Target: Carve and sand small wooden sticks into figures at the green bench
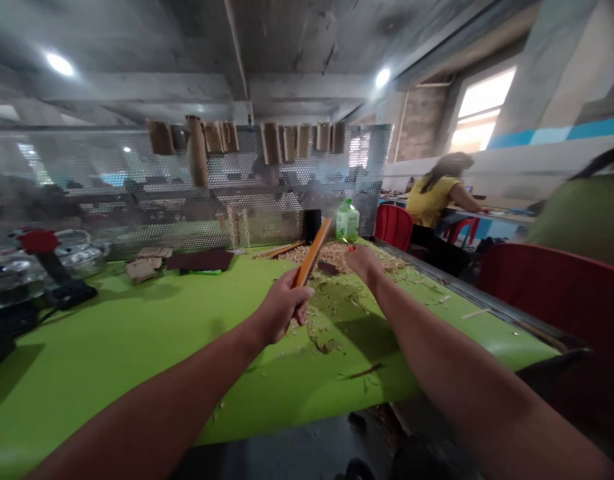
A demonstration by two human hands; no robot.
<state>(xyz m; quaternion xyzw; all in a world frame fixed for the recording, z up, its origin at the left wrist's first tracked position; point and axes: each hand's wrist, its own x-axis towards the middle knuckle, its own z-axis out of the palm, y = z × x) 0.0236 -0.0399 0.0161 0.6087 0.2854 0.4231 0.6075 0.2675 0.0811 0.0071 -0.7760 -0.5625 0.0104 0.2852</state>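
My left hand [283,305] is wrapped around the lower end of an orange-brown wooden strip [315,251], which slants up and to the right above the table. My right hand [365,264] is closed on a small red-handled tool with a shiny metal end [351,247]; its exact kind is too small to make out. The tool is apart from the strip, to its right. Below both hands, curled wood shavings [324,340] and pale chips are scattered over the green tabletop [197,347].
A green plastic bottle [347,221] stands behind the shavings, near a perforated metal partition [181,220]. At left are a dark brown sheet [199,261], metal kettles [79,252] and a black stand with a red top [39,241]. Red chairs [561,300] and seated people are at right.
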